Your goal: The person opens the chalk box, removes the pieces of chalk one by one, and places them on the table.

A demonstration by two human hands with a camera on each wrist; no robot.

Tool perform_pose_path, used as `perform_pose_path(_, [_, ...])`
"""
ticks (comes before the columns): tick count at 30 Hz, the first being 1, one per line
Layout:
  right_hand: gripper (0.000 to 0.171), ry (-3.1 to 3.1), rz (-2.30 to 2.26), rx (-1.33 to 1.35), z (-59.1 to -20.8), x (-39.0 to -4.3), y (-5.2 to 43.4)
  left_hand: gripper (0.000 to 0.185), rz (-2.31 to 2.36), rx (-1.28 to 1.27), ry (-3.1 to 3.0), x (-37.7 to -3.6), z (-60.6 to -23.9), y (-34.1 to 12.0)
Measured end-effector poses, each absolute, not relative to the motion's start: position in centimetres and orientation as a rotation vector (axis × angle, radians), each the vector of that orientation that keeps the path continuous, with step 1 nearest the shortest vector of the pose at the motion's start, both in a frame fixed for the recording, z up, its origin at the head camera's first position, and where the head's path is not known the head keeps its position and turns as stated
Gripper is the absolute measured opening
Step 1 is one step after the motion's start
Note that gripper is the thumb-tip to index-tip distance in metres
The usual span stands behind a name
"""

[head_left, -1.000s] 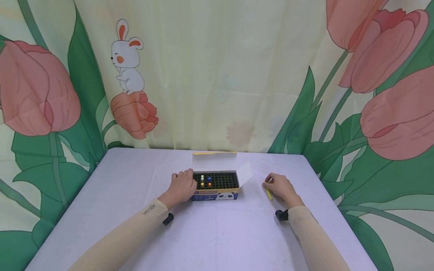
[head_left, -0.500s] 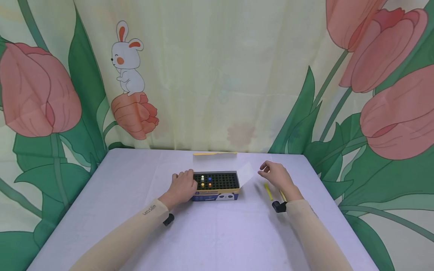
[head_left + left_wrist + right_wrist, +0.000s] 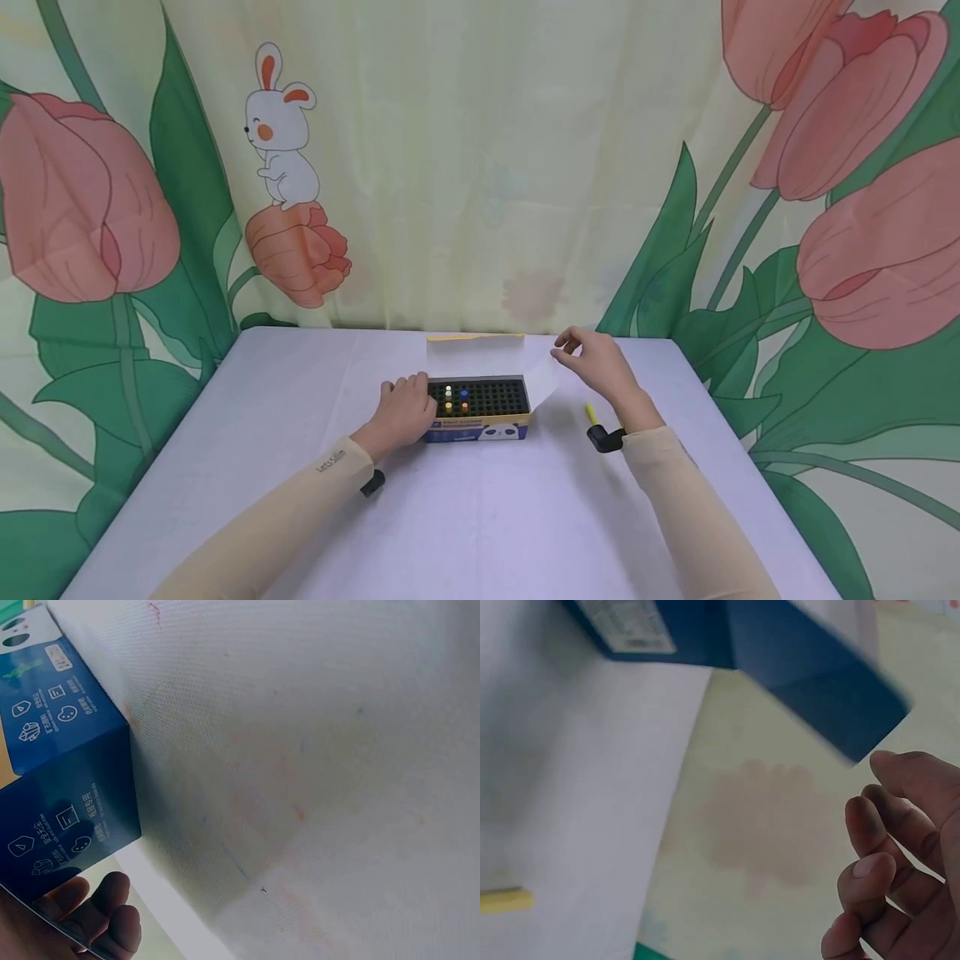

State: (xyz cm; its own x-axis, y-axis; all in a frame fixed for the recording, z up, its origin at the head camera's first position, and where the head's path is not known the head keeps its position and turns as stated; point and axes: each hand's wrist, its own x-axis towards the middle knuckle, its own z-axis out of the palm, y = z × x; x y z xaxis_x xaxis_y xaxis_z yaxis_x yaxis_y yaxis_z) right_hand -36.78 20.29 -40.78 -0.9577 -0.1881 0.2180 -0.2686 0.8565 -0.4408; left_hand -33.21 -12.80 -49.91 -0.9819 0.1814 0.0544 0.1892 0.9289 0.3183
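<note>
My left hand (image 3: 401, 414) grips the left end of a blue and yellow box (image 3: 480, 432) with a panda on its front. In the left wrist view, its curled fingers (image 3: 112, 889) show behind the end of the box. A black insert (image 3: 491, 400) full of small holes fills the box, with several coloured sticks (image 3: 464, 393) at its left. My right hand (image 3: 596, 362) is raised beside the box's right flap (image 3: 542, 383), fingers loosely bent and holding nothing. In the right wrist view, its thumb is close to the flap's corner. A yellow stick (image 3: 590, 412) lies below this hand.
The box's back lid (image 3: 476, 358) stands up at the rear. A white cloth covers the table (image 3: 495, 517), and a curtain (image 3: 465, 167) printed with tulips and a rabbit hangs behind it. A black wrist camera (image 3: 604, 439) partly hides the yellow stick.
My right hand has risen away from the yellow stick and moved back and left to the right flap; the stick is left on the table. My left hand has stayed at the box.
</note>
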Motion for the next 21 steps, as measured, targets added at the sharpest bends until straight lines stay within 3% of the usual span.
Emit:
perform_pose_path(11, [0.02,-2.794,0.818,0.515,-37.9,-35.8,15.8,0.037,-0.467,-0.298,-3.074,-33.6,-50.2,-12.9])
perform_pose_path(21, [0.016,-2.802,0.873,0.648,-39.0,-35.5,12.1,0.039,-0.452,-0.299,-3.077,-33.8,-50.4,-12.9])
